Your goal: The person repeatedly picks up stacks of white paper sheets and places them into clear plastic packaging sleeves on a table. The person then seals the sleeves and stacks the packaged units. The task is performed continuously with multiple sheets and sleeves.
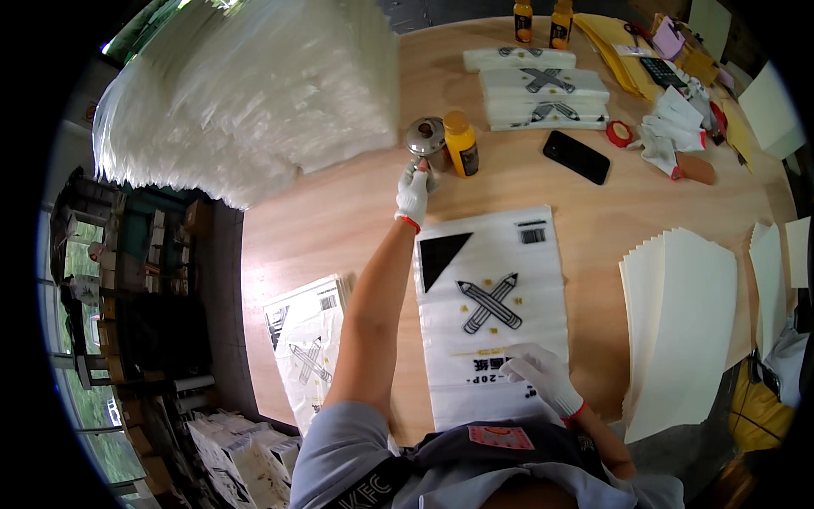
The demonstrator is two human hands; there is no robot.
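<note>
My left arm reaches far forward. The white-gloved left hand [413, 197], bare at some fingertips, is closed at the near side of a lidded metal mug [426, 133]; its exact hold is partly hidden. Right beside the mug stands an orange-juice bottle [460, 144]. In front of me lies a stack of clear plastic bags [490, 254] printed with crossed pencils and a black corner triangle. Over its near right part rests my right hand [545, 378], also gloved, with fingers stretched out and nothing visible in them.
A large pile of clear plastic sleeves [254, 93] fills the far left. Filled packs [305, 356] lie near left, fanned white paper [678, 322] at right. Farther back are a phone [577, 157], a tape roll [619, 133], spare gloves [666, 140], bundled bags [547, 97] and more bottles [560, 24].
</note>
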